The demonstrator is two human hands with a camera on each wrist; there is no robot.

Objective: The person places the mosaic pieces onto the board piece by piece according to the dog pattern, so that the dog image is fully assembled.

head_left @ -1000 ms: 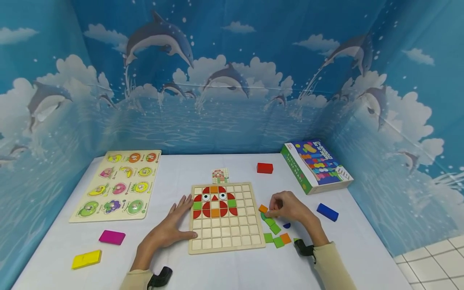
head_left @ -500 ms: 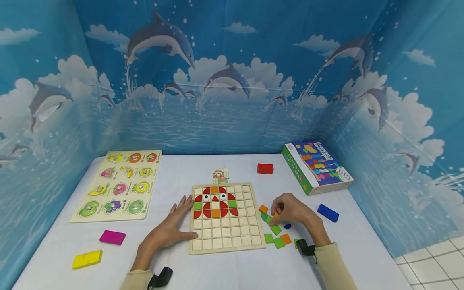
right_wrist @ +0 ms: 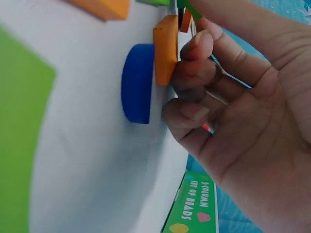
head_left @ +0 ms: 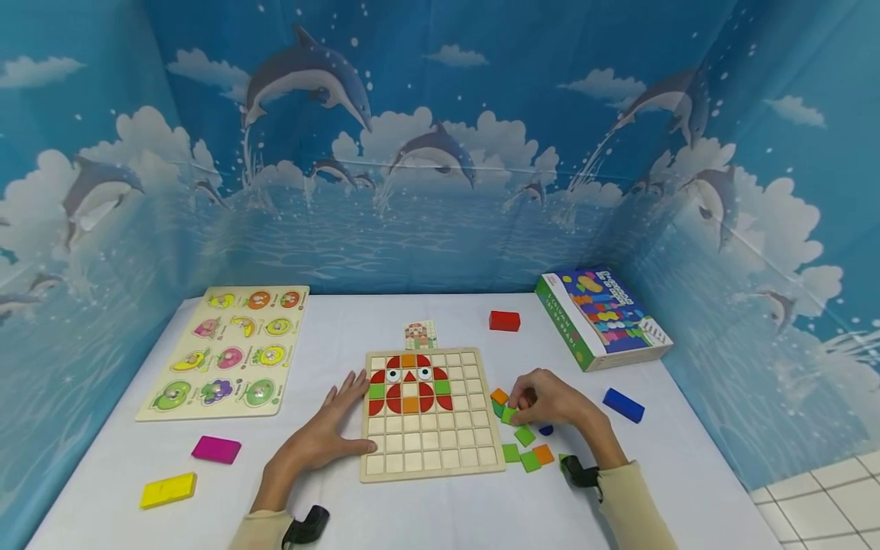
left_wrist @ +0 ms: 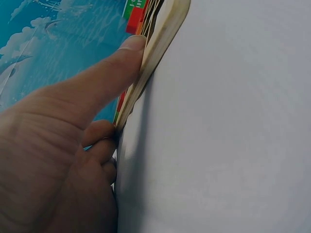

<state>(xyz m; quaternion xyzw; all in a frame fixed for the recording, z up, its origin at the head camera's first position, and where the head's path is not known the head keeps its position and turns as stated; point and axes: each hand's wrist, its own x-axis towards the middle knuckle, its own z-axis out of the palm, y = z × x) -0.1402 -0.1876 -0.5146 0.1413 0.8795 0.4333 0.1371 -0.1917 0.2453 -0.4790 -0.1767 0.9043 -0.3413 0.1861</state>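
Observation:
A wooden grid board [head_left: 431,463] carries a face-like pattern of red curved pieces, green and orange squares and two eye tiles. My left hand [head_left: 319,437] lies at its left side, fingers spread along the edge and thumb on the lower left rim; the left wrist view shows the thumb [left_wrist: 104,80] against that rim. Right of the board, my right hand [head_left: 553,399] pinches a green tile [head_left: 508,415] between thumb and fingers, low over the loose pieces. Under the curled fingers in the right wrist view are an orange tile [right_wrist: 166,51] and a blue half-circle piece [right_wrist: 137,83].
More green tiles [head_left: 531,461] and an orange tile [head_left: 543,454] lie nearer me. A picture card [head_left: 420,334] is behind the board. Around stand a fruit puzzle board [head_left: 227,357], a bead-set box [head_left: 605,317], and red [head_left: 505,321], blue [head_left: 623,405], magenta [head_left: 216,450] and yellow [head_left: 168,490] blocks.
My right hand has shifted slightly among the loose pieces, and its fingertips have come onto the green tile. An orange tile seen beneath it half a second ago is now hidden. The left hand stays put.

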